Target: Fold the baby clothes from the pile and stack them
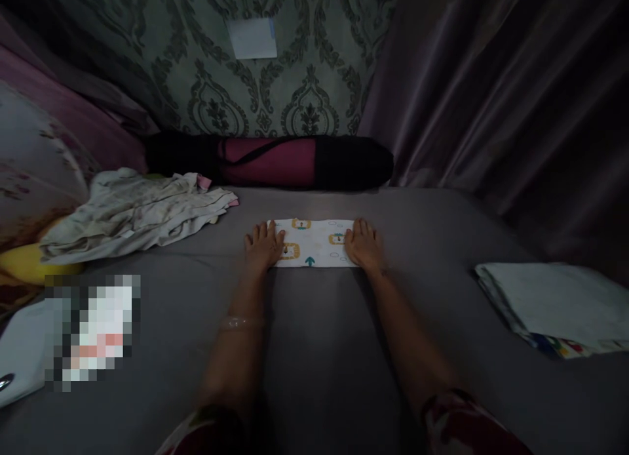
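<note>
A white cloth [319,243] with yellow and green prints lies flat on the grey bed surface [319,350], folded into a wide, short rectangle. On its left end rests my left hand [264,246], palm down with the fingers apart. My right hand [364,245] lies palm down over the right end, its fingers spread out. Neither hand grips the cloth; both press on it from above. The middle of the cloth shows between them.
A rumpled pile of light cloth [142,212] lies at the left, beside a yellow item [42,263]. A black and pink long bag [270,161] lies along the wall. Folded pale cloth [560,304] sits at the right, and a white object [32,343] at the left.
</note>
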Demonstrator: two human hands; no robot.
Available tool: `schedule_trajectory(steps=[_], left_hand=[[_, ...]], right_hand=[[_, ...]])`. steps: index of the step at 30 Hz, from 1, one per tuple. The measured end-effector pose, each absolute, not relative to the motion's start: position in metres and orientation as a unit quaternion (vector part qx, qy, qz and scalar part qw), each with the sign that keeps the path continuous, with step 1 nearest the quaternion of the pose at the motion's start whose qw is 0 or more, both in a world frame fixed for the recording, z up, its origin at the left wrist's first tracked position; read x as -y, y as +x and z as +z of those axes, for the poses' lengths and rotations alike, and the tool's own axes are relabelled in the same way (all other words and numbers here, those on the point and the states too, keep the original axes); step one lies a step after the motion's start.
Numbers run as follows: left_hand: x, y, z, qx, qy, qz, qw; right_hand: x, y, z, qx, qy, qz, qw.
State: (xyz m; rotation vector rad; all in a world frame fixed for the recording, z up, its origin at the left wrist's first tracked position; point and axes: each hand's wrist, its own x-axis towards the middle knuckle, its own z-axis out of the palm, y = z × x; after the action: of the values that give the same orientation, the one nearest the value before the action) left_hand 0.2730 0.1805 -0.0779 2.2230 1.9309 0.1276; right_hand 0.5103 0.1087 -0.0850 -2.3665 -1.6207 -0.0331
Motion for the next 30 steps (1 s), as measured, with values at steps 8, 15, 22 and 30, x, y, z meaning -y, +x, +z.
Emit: schedule_trajectory(steps=[8, 15, 22, 30], left_hand=[[-0.181, 0.279, -0.072, -0.617, 0.78, 0.019, 0.098], [-0.18, 0.282, -0.074, -0.618, 0.781, 0.019, 0.089], [-0.162, 0.317, -0.081, -0.546, 0.834, 0.073, 0.011], [-0.159, 0.319, -0.089, -0.554, 0.828, 0.08, 0.039]], right_hand=[[-0.113, 0.496, -0.088, 0.604, -0.79, 0.004, 0.109], [-0.112, 0.495, -0.088, 0.603, -0.79, -0.003, 0.109], [-0.114, 0.479, -0.084, 0.621, -0.773, -0.031, 0.124], [-0.113, 0.48, -0.09, 0.619, -0.775, -0.001, 0.125]])
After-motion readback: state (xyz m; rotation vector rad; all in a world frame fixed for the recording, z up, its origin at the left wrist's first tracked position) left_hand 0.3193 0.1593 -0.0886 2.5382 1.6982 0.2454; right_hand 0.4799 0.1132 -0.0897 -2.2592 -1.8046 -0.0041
